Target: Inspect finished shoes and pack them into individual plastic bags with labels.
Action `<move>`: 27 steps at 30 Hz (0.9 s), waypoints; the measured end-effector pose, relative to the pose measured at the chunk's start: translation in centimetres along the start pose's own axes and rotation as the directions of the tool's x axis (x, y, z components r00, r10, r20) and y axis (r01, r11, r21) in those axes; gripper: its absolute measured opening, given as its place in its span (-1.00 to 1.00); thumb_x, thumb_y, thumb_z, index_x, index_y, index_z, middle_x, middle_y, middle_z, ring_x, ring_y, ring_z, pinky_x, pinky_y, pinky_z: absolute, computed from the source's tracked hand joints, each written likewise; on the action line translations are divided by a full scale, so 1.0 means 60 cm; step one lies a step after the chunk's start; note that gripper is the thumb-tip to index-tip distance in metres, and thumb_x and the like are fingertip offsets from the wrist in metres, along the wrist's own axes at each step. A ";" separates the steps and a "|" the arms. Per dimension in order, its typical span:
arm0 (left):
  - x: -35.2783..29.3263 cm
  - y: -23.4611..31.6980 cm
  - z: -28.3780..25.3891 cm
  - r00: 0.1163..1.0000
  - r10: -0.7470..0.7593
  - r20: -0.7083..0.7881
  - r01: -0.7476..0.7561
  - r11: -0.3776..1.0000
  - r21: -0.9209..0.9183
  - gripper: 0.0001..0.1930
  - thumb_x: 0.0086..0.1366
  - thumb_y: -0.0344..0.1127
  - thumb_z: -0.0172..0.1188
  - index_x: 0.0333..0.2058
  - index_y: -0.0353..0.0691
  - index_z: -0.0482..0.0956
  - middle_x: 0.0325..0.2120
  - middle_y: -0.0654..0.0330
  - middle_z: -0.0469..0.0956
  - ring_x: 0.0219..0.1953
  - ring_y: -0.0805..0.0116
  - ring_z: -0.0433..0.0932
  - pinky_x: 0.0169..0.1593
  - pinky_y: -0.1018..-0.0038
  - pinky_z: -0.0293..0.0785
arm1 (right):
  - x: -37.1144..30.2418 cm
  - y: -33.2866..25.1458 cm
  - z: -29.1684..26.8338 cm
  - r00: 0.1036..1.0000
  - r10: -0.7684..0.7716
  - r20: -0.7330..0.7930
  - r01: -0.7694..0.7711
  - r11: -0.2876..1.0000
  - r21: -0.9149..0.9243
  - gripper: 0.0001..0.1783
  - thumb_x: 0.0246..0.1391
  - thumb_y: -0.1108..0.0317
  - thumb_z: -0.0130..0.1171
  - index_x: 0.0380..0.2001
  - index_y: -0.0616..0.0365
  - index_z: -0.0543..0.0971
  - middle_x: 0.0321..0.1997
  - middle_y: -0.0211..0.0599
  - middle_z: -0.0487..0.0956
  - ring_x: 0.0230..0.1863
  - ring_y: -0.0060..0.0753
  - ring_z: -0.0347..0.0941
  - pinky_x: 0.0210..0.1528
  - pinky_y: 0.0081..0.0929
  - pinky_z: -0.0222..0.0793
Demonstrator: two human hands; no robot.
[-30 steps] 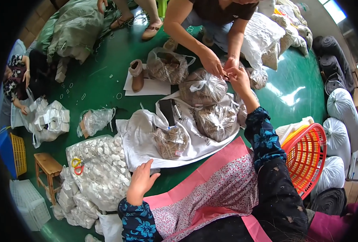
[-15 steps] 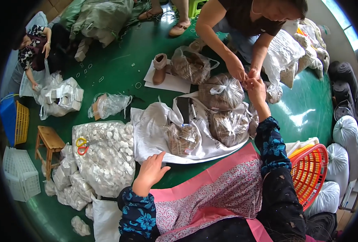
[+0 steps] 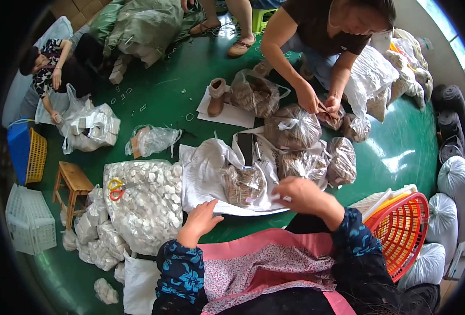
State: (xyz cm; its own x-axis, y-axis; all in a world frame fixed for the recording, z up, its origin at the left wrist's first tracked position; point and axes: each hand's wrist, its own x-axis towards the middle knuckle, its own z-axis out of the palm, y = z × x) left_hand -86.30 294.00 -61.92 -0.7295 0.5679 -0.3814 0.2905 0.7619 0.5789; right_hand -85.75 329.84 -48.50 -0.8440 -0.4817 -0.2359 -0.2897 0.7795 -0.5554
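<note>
My left hand [image 3: 201, 220] lies with outstretched fingers at the near edge of a white sack [image 3: 198, 176] spread on the floor, holding nothing. Above the sack's near right part is my right hand [image 3: 310, 198], slightly blurred, its fingers curled together; a small whitish bit shows at the fingertips, too unclear to name. Closest to it is a clear bag of brown pieces [image 3: 244, 185]. More such bags, a knotted bag [image 3: 294, 127] among them, sit beyond it. A black phone [image 3: 245, 147] and a marker pen [image 3: 256, 147] lie on the sack.
Facing me, a co-worker's hands [image 3: 321, 105] hold a brown piece. To the left are a large bag of white pieces [image 3: 143, 205], scissors [image 3: 118, 190] on top, and a wooden stool [image 3: 75, 181]. A red basket [image 3: 400, 231] stands at my right. Brown boot [image 3: 216, 100] beyond the sack.
My right hand has come back toward me from the co-worker's hands to above the sack. A brown piece now shows in the co-worker's hands. My left hand has stayed by the sack's edge.
</note>
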 end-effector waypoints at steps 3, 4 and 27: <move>-0.008 -0.006 0.003 1.000 -0.020 0.015 0.020 1.000 0.012 -0.31 0.27 -0.06 0.35 0.27 -0.27 0.38 0.04 -0.17 0.56 0.09 -0.20 0.51 0.17 0.09 0.43 | 0.019 0.088 -0.007 0.944 0.139 -0.298 -0.093 0.982 0.162 -0.63 0.17 0.30 0.33 0.05 0.10 0.61 -0.34 -0.20 0.65 -0.35 -0.26 0.62 -0.28 -0.28 0.51; -0.015 -0.003 0.001 1.000 -0.023 0.004 0.023 1.000 0.011 -0.31 0.27 -0.06 0.36 0.27 -0.28 0.38 0.03 -0.17 0.56 0.09 -0.19 0.51 0.17 0.09 0.43 | 0.021 0.109 -0.009 0.895 0.278 -0.348 -0.193 0.946 0.260 -0.56 0.18 0.27 0.31 0.10 0.16 0.56 -0.32 -0.15 0.66 -0.34 -0.23 0.62 -0.25 -0.29 0.52; 0.001 0.020 -0.008 0.999 0.027 -0.020 -0.027 1.000 -0.014 -0.29 0.23 -0.03 0.36 0.26 -0.28 0.39 0.06 -0.15 0.55 0.09 -0.19 0.51 0.16 0.06 0.46 | 0.087 0.366 -0.026 0.298 0.908 -0.294 -0.013 0.312 0.950 -0.50 0.28 -0.03 0.22 -0.03 0.21 0.49 -0.42 -0.33 0.64 -0.58 -0.50 0.53 -0.55 -0.57 0.44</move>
State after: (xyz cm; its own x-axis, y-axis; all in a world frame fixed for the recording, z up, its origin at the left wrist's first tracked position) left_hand -86.27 294.79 -60.88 -0.7337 0.5818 -0.3509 0.3013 0.7415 0.5994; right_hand -97.21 345.09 -60.68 -0.6475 0.6821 -0.3399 0.3497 -0.1305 -0.9278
